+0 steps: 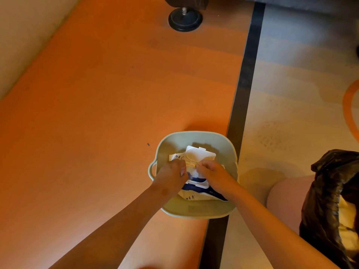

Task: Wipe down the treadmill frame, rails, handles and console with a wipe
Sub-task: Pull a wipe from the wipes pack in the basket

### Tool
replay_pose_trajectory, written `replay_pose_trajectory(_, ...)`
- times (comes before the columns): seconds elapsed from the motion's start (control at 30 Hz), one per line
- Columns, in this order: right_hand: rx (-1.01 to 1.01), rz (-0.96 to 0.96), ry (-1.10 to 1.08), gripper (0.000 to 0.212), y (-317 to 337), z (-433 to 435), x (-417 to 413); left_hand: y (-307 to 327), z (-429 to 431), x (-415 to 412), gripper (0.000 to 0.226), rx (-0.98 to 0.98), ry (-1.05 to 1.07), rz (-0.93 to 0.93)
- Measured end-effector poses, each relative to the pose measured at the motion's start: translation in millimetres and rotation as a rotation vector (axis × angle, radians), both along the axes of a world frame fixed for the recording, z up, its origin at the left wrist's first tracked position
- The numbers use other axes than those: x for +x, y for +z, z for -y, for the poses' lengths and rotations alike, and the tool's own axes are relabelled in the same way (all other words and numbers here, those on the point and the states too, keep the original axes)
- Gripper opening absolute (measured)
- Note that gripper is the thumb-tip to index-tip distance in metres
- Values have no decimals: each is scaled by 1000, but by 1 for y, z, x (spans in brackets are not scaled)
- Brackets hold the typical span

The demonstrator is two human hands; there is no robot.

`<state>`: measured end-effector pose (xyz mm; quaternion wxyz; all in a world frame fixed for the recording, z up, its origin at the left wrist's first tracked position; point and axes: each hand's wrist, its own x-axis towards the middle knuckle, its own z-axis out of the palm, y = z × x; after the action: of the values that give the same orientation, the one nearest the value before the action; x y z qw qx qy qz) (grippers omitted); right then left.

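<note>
Pale green plastic basin [196, 133] sits on the floor, its right rim overlapping a black stripe [246, 84] that divides the orange flooring [116, 94] from paler flooring [291, 105]. Inside lies the wipe pack [194, 198], its white lid [200, 154] flipped open towards the far rim. Left hand [171, 175] and right hand [210, 172] both curl their fingers at the pack's opening, pinching it from either side. Orange flooring stretches wide to the left and ahead to a round black foot [185, 20]; a black bin bag [334, 200] crowds the near right, beside a knee [287, 191]
</note>
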<state>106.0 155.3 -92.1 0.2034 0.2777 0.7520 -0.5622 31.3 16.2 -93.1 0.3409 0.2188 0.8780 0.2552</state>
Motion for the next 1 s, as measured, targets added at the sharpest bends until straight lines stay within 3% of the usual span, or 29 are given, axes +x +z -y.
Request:
replay_pose_trajectory(0.1, -148, 29, -213, 20, 4, -2, 0, -1, 1, 3, 23, -10, -19, -4)
replay_pose_trajectory(0.2, -399, -119, -531, 12, 10, -14, -2, 0, 0, 3, 19, -34, -26, -9)
replay_pose_trajectory(0.37, -340, -157, -499, 30, 18, -20, -6, -1, -1, 1, 19, -29, -2, -1)
replay_pose_trajectory(0.5, -406, -120, -650, 21, 18, -13, -2, 1, -1, 0, 16, -6, 42, 42)
replay_pose_trajectory(0.6, -456, -203, -785, 16, 18, -12, 3, 2, 1, 0, 20, -20, 46, 43)
replay_pose_trajectory(0.7, -250, -166, -723, 13, 21, -11, 4, 2, 4, 0, 15, -21, 44, 28)
replay_pose_trajectory(0.83, 75, -122, -328, 12, 17, -5, 4, 2, 6, 0, 13, -8, 80, 48)
replay_pose_trajectory(0.9, 40, -73, -330, 10, 16, -2, 4, 2, 6, -1, 13, -4, 83, 55)
replay_pose_trajectory(1.0, -225, -10, -462, 11, 25, -3, 4, 0, 9, -3, 20, 4, 90, 65)
